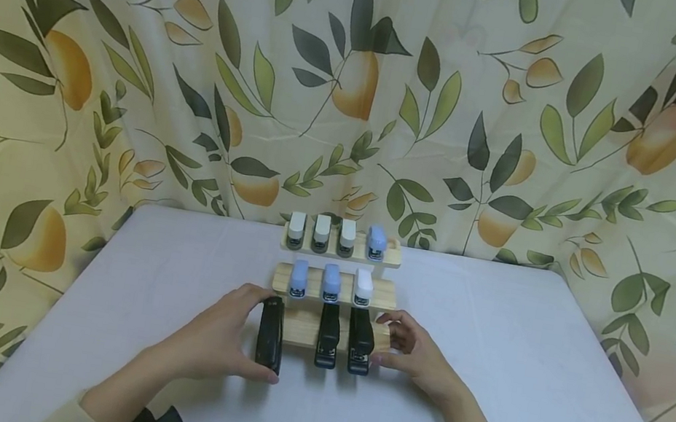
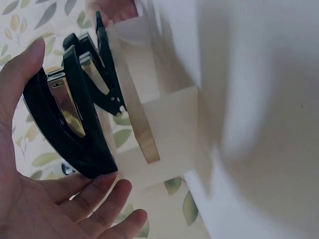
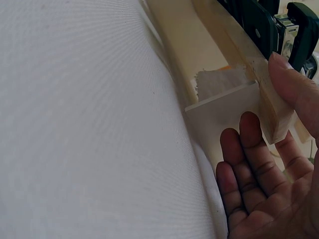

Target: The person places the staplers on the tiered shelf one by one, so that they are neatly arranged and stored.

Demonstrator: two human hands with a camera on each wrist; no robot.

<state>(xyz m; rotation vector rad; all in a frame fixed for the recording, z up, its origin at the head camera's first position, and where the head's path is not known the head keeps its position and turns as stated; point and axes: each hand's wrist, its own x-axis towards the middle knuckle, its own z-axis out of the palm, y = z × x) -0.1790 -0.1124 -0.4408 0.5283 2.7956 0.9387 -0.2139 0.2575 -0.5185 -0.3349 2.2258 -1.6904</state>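
Observation:
My left hand holds a black stapler at the left end of the front wooden shelf, thumb at its near end and fingers at its far end. In the left wrist view this stapler spans from thumb to fingertips, beside the other black ones. Two more black staplers, one central and one to its right, stand on the same shelf. At the shelf's right end, my right hand grips the board with its thumb beside the rightmost stapler; the other fingers curl near the clear support.
The middle shelf carries two blue mini staplers and a white one. Behind, the back shelf bears several small staplers, the rightmost blue. A white cloth covers the table; a patterned curtain hangs behind.

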